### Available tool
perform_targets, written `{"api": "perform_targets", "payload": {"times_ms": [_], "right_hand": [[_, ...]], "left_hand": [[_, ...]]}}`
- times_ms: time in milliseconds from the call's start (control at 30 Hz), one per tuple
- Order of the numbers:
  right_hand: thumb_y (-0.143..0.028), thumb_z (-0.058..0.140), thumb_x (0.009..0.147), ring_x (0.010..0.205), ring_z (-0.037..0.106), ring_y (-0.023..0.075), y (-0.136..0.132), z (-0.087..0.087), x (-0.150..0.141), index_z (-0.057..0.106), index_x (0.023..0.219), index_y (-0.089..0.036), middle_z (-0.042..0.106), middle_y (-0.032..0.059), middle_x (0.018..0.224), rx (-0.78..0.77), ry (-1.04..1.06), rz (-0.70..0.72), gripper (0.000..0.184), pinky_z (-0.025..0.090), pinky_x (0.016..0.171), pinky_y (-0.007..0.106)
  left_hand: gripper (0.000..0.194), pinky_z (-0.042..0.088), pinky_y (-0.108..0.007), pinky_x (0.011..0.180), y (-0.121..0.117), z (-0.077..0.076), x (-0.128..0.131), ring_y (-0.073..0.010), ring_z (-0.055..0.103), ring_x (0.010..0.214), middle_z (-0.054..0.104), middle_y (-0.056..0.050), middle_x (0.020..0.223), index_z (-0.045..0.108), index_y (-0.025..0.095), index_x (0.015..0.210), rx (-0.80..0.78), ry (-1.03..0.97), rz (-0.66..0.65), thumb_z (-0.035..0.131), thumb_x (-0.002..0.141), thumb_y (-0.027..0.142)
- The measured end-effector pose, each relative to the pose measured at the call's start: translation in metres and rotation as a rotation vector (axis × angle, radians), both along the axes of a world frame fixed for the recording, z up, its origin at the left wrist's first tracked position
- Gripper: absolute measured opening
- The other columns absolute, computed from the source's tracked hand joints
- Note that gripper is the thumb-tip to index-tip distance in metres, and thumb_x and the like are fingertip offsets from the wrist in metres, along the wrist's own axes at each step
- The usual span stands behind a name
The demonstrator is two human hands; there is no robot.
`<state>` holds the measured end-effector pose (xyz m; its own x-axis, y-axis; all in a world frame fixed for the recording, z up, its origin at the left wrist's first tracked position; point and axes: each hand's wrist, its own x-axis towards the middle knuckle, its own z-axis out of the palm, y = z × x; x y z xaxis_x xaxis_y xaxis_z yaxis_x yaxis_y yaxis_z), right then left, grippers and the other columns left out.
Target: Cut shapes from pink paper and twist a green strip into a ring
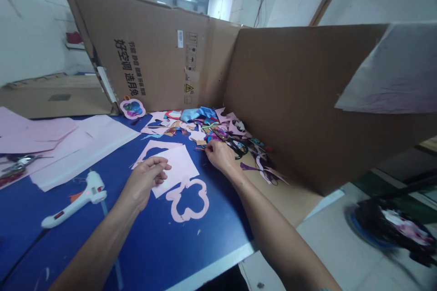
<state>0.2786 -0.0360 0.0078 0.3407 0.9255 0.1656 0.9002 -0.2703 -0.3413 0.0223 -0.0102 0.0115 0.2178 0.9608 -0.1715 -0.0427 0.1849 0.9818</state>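
My left hand point(146, 179) hovers at the left edge of a square of pale pink paper point(182, 163), its fingers loosely curled and apart, with nothing visible in them. Below that square lies a pink flower-shaped paper frame point(204, 198), its centre cut out. A pink sheet with a cut-out hole point(145, 151) is partly under the square. My right hand point(220, 154) reaches to the near edge of the scrap pile, fingertips pinched together; what they hold, if anything, is hidden. Beside it are the black handles of scissors point(240, 146).
A white glue gun point(77, 200) lies at left, its cord trailing. Behind it are large pink sheets point(37, 132) and metal pliers point(20, 167). Cardboard walls point(164, 63) enclose the back and right. A flower ornament point(132, 108) leans there, beside mixed scraps point(194, 114).
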Motion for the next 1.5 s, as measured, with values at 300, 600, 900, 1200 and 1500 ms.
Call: {"api": "perform_targets", "payload": {"times_ms": [300,600,900,1200,1500], "right_hand": [[-0.03,0.059,0.097,0.101,0.073,0.0279,-0.007,0.014,0.008,0.076,0.099,-0.026,0.08,0.0083,0.106,-0.044,-0.05,0.012,0.018,0.047,0.078,0.033],[-0.027,0.054,0.099,0.102,0.074,0.0297,-0.009,0.028,0.014,0.078,0.104,-0.025,0.08,0.0122,0.108,-0.071,-0.097,0.002,0.024,0.049,0.08,0.034],[-0.024,0.06,0.095,0.117,0.07,0.0304,0.004,0.032,0.094,0.078,0.123,-0.029,0.077,0.0113,0.124,0.008,-0.053,-0.184,0.034,0.05,0.091,0.034],[-0.017,0.076,0.082,0.106,0.073,0.0268,0.054,0.015,0.183,0.067,0.142,-0.019,0.077,0.0171,0.124,0.036,0.119,-0.252,0.061,0.049,0.082,0.027],[-0.028,0.065,0.093,0.076,0.067,0.0163,0.11,0.021,0.187,0.077,0.11,-0.007,0.078,0.0112,0.087,0.321,0.326,-0.243,0.03,0.046,0.064,0.022]], "left_hand": [[0.045,0.04,-0.025,0.053,0.001,0.001,-0.002,-0.0131,0.058,0.06,0.076,-0.008,0.087,0.072,0.017,0.088,0.029,0.007,-0.004,0.09,0.058,0.046],[0.047,0.04,-0.025,0.054,0.002,0.001,0.0,-0.0129,0.058,0.06,0.076,-0.008,0.087,0.073,0.017,0.087,0.015,-0.003,-0.01,0.092,0.056,0.046],[0.045,0.042,-0.025,0.055,0.002,0.0,-0.001,-0.0137,0.059,0.062,0.076,-0.008,0.088,0.073,0.017,0.088,0.014,0.007,-0.014,0.09,0.057,0.045],[0.044,0.042,-0.025,0.055,-0.001,-0.002,0.001,-0.0132,0.058,0.061,0.075,-0.007,0.085,0.073,0.017,0.089,-0.004,0.032,-0.018,0.088,0.06,0.046],[0.045,0.042,-0.027,0.057,0.005,-0.01,-0.003,-0.0148,0.058,0.063,0.076,-0.009,0.088,0.073,0.018,0.09,-0.005,0.064,-0.009,0.089,0.064,0.05]]}}
